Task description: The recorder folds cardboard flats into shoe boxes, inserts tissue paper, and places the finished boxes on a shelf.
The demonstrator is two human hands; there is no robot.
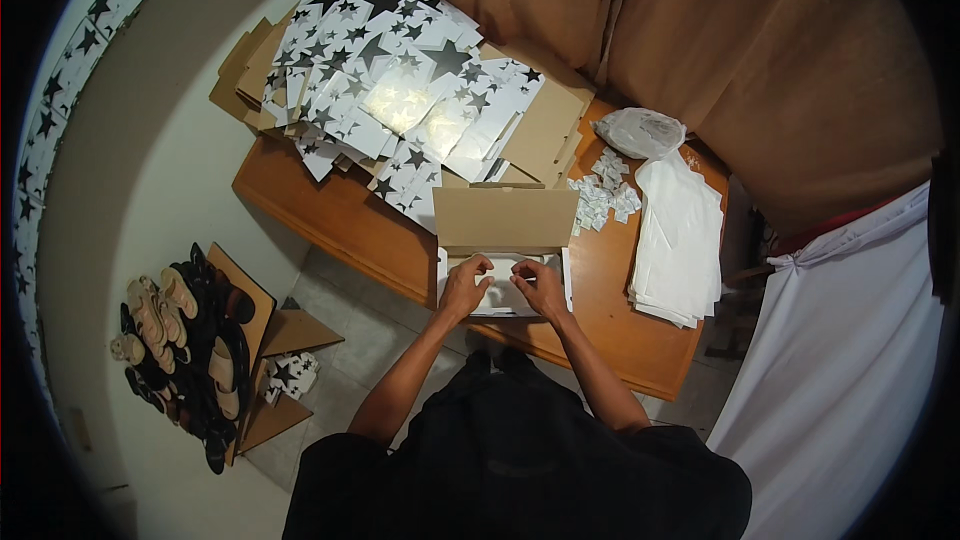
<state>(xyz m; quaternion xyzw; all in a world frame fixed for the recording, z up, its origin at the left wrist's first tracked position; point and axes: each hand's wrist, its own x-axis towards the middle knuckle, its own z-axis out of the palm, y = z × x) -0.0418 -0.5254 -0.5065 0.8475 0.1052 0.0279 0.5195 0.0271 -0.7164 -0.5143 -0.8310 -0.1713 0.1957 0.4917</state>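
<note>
An open cardboard box (505,218) stands at the table's near edge, its brown lid raised at the back and its white-sided tray facing me. Both hands are over the tray. My left hand (464,287) is at the left side, fingers curved, with a gap between thumb and forefinger. My right hand (541,290) is opposite, its thumb and fingertips bent close together; anything between them is too small to make out. Pale material (501,292) shows inside the box, between and below the hands.
Flattened star-print cartons (390,70) pile up at the back left of the wooden table (340,230). To the right lie small white packets (605,195), a clear plastic bag (640,130) and stacked white sheets (677,240). Shoes (185,330) stand on a rack at left.
</note>
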